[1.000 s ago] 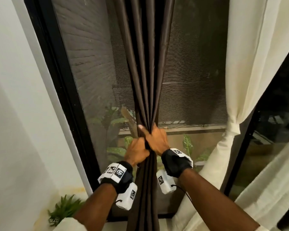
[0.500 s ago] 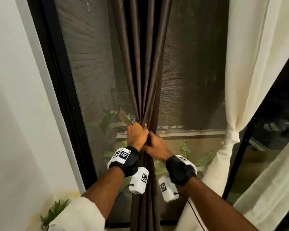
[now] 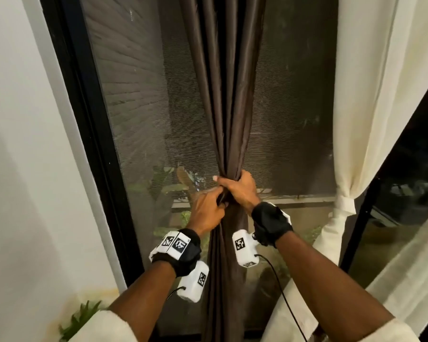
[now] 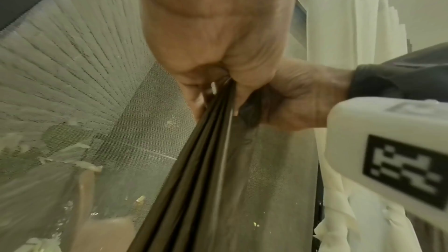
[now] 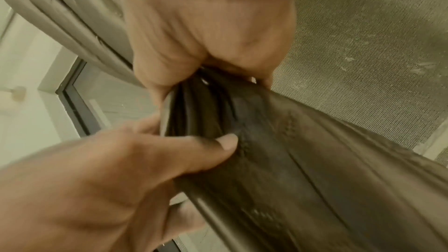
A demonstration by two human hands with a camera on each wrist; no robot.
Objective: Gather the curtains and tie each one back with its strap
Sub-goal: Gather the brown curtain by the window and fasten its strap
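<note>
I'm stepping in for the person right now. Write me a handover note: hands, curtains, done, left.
Right hand: grips the gathered brown curtain at its waist.
Left hand: just below, pinching dark fabric at the bundle, probably the strap; I cannot tell for sure.
Cream curtain: at right, already tied back with its strap.
Left: fasten the brown curtain's strap.

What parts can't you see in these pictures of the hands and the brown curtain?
- Brown strap: not told apart from the brown curtain; the right hand and left hand cover the gathered spot in the head view.
- Curtain top and hem: cut off by the head view's edges.
- Right wrist view: blurred, seams unclear.
</note>
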